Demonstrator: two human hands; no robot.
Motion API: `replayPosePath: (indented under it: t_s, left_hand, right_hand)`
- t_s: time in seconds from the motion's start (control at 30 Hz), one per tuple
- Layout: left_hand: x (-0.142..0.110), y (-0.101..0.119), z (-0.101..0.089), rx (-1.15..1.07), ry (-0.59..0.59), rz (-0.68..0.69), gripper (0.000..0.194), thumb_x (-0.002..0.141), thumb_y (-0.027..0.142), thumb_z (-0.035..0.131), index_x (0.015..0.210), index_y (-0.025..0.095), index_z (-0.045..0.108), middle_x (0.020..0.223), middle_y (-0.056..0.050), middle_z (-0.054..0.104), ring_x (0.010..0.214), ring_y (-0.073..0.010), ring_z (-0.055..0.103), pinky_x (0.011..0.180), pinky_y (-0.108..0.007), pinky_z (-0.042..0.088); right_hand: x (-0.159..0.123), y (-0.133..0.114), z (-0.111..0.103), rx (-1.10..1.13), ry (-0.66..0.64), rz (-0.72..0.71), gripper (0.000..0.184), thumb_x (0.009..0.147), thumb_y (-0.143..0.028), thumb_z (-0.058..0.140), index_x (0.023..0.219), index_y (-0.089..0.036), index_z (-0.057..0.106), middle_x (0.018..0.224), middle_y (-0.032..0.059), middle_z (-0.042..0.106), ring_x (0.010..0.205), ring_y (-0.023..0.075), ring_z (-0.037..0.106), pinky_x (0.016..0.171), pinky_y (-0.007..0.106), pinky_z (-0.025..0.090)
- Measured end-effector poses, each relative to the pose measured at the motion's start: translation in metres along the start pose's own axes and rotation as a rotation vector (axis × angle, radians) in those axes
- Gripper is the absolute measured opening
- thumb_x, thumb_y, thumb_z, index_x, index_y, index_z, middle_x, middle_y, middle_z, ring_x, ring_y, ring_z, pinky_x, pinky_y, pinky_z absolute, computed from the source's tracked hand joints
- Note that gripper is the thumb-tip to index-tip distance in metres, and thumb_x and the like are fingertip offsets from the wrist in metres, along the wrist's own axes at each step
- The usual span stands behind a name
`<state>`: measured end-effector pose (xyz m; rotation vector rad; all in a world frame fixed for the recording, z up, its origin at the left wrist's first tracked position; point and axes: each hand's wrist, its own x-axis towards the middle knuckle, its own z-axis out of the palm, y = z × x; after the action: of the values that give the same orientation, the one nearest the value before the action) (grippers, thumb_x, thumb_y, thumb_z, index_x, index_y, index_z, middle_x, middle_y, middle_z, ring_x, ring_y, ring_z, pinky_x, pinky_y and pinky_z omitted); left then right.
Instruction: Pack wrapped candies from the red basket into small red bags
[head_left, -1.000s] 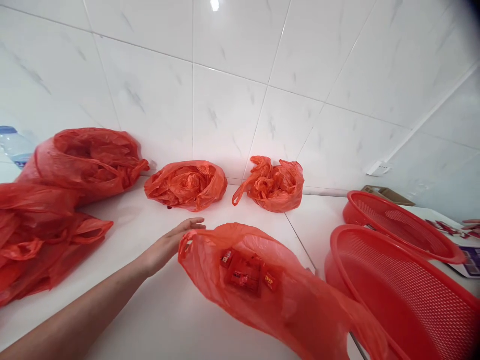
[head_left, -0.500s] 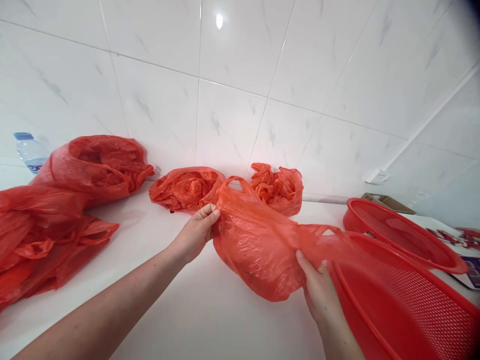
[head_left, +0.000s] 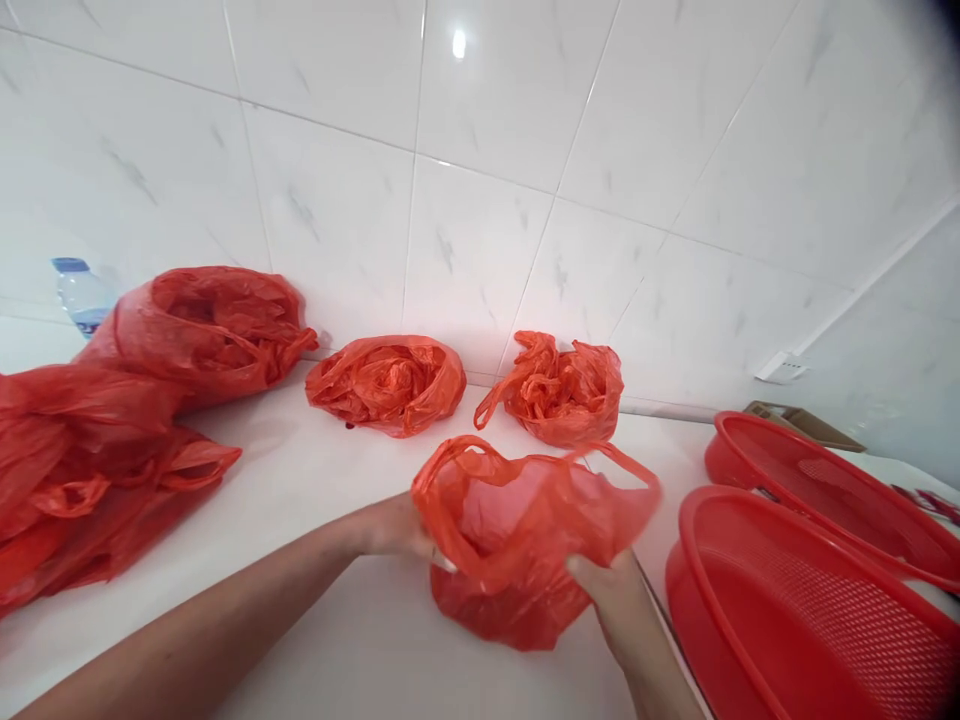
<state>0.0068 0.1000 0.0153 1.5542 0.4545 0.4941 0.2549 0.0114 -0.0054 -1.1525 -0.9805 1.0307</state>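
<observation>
A thin red plastic bag [head_left: 510, 570] is between my two hands, its mouth gaping upward and its loop handles standing up. My left hand [head_left: 409, 530] grips the bag's left side, its fingers partly hidden behind the plastic. On the right side, my right hand [head_left: 604, 590] holds the bag with the thumb in front and the other fingers behind. Behind it, against the wall, sit two bundled red bags, one on the left [head_left: 386, 385] and one on the right [head_left: 566, 390].
Larger filled red bags [head_left: 202, 330] crowd the left side, with a plastic bottle [head_left: 82, 300] behind them. At the right stand two red mesh baskets, a near one [head_left: 742, 600] and a far one [head_left: 825, 490]. A tiled wall [head_left: 480, 230] borders the white table [head_left: 337, 630].
The bag has come down and closer, turning from lying sideways to mouth up and opened. Both hands have lowered with it, and the view has shifted slightly left.
</observation>
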Motion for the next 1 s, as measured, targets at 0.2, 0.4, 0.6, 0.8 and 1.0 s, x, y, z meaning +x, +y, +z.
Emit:
replayPosePath:
  t_s: [0.2, 0.4, 0.6, 0.8, 1.0]
  left_hand:
    - [0.05, -0.002, 0.017, -0.385, 0.095, 0.131, 0.042, 0.081, 0.041, 0.063, 0.115, 0.017, 0.061, 0.115, -0.013, 0.067, 0.111, -0.0321, 0.06, 0.096, -0.046, 0.045]
    - [0.057, -0.031, 0.018, -0.925, 0.364, -0.085, 0.043, 0.082, 0.045, 0.06, 0.112, 0.014, 0.057, 0.103, -0.016, 0.071, 0.099, -0.0307, 0.067, 0.089, -0.045, 0.051]
    - [0.063, -0.05, 0.019, -1.017, 0.413, -0.225, 0.051, 0.084, 0.05, 0.054, 0.118, 0.012, 0.052, 0.096, -0.017, 0.072, 0.094, -0.0325, 0.069, 0.086, -0.048, 0.051]
    - [0.056, -0.053, 0.015, -1.005, 0.156, -0.082, 0.062, 0.078, 0.057, 0.06, 0.118, 0.01, 0.055, 0.107, -0.019, 0.069, 0.109, -0.0334, 0.062, 0.095, -0.045, 0.045]
    - [0.045, -0.048, 0.026, -0.946, -0.023, -0.045, 0.05, 0.072, 0.04, 0.072, 0.11, 0.009, 0.063, 0.106, -0.017, 0.07, 0.107, -0.031, 0.063, 0.093, -0.04, 0.047]
  right_hand:
    - [0.057, -0.024, 0.015, 0.433, -0.057, 0.092, 0.04, 0.076, -0.041, 0.069, 0.111, -0.022, 0.064, 0.113, 0.0062, 0.067, 0.106, 0.0265, 0.061, 0.091, 0.043, 0.048]
    - [0.07, 0.006, 0.011, 0.534, 0.045, 0.214, 0.034, 0.077, -0.05, 0.064, 0.098, -0.023, 0.068, 0.105, 0.0043, 0.07, 0.103, 0.0249, 0.062, 0.086, 0.039, 0.052]
    - [0.058, 0.03, 0.003, 0.493, 0.025, 0.076, 0.056, 0.078, -0.071, 0.045, 0.106, -0.026, 0.064, 0.114, 0.0064, 0.066, 0.109, 0.0258, 0.059, 0.083, 0.038, 0.052]
    - [0.049, 0.026, -0.003, 0.304, -0.04, 0.125, 0.036, 0.069, -0.039, 0.076, 0.1, -0.025, 0.065, 0.105, 0.0051, 0.068, 0.095, 0.0233, 0.064, 0.081, 0.036, 0.052]
    - [0.041, 0.016, 0.013, 0.511, -0.011, 0.2, 0.024, 0.073, -0.043, 0.071, 0.087, -0.023, 0.07, 0.097, 0.0051, 0.069, 0.093, 0.0249, 0.064, 0.084, 0.04, 0.051]
